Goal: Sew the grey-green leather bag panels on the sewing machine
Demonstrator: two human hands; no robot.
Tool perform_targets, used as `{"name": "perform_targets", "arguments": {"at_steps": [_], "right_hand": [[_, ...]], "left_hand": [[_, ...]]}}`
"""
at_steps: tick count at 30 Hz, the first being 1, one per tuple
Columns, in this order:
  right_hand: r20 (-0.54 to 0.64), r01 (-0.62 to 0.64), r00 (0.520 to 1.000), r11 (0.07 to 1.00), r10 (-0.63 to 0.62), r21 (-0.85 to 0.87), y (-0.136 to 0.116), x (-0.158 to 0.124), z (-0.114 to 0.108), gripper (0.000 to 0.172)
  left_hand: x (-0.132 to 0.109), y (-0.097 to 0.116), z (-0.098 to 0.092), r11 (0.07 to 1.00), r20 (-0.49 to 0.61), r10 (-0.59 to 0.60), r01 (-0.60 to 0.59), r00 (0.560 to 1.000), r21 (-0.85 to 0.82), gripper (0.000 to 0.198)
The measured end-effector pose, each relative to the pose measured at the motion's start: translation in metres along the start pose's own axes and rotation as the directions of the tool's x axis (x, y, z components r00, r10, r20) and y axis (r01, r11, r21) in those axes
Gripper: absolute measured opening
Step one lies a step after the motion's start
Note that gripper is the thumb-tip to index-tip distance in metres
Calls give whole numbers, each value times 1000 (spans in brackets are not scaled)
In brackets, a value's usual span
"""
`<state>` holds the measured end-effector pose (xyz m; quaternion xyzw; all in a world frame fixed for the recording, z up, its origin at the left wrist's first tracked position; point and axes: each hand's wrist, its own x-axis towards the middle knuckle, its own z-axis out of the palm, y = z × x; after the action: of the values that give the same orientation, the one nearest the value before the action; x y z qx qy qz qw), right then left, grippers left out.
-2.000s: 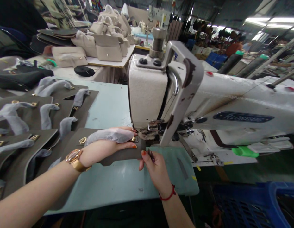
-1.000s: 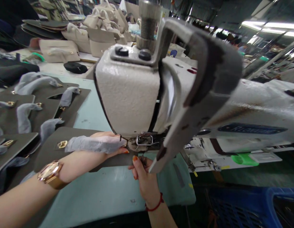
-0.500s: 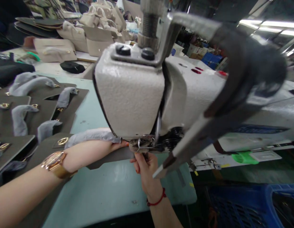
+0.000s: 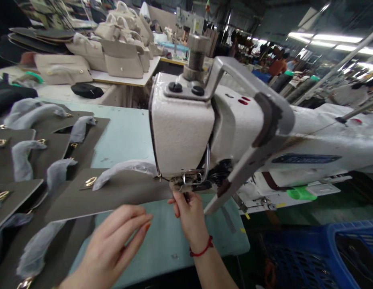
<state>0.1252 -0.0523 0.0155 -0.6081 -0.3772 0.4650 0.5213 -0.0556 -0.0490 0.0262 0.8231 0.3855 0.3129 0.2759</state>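
A white sewing machine head [image 4: 183,128] stands before me, with a brown-grey bag panel [image 4: 123,186] lying partly beneath it. A wrapped handle [image 4: 126,166] with gold-coloured hardware is fixed to that panel. My left hand [image 4: 117,237] hovers over the near edge of the panel, fingers stretched out and holding nothing. Just under the machine's needle area [image 4: 178,182], my right hand [image 4: 189,208] has its thumb raised and its other fingers curled in. Whatever those fingers pinch is hidden by the hand and the machine parts.
More brown-grey panels with wrapped handles [image 4: 23,160] are spread to the left on the pale green tabletop [image 4: 126,124]. Beige bags [image 4: 123,58] are piled on a table behind. A blue plastic crate [image 4: 300,253] stands at lower right. A bent metal bracket [image 4: 252,156] juts from the machine.
My left hand has drawn back from under the machine toward me, off the panel. My right hand stays by the needle area. The view has shifted back a little.
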Motion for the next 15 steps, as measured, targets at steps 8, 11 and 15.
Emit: {"name": "perform_targets", "arguments": {"at_steps": [8,11,15], "right_hand": [[-3,47,999,989,-48,-137,1,-1,-2,49],[-13,55,998,983,-58,-178,4,-1,-1,48],[-39,39,998,987,-46,-158,4,-1,2,45]], "left_hand": [[20,-15,69,507,292,-521,566,802,-650,58],[41,-15,50,511,355,-654,737,668,-443,58],[46,-17,33,484,400,-711,816,578,-316,54]]}}
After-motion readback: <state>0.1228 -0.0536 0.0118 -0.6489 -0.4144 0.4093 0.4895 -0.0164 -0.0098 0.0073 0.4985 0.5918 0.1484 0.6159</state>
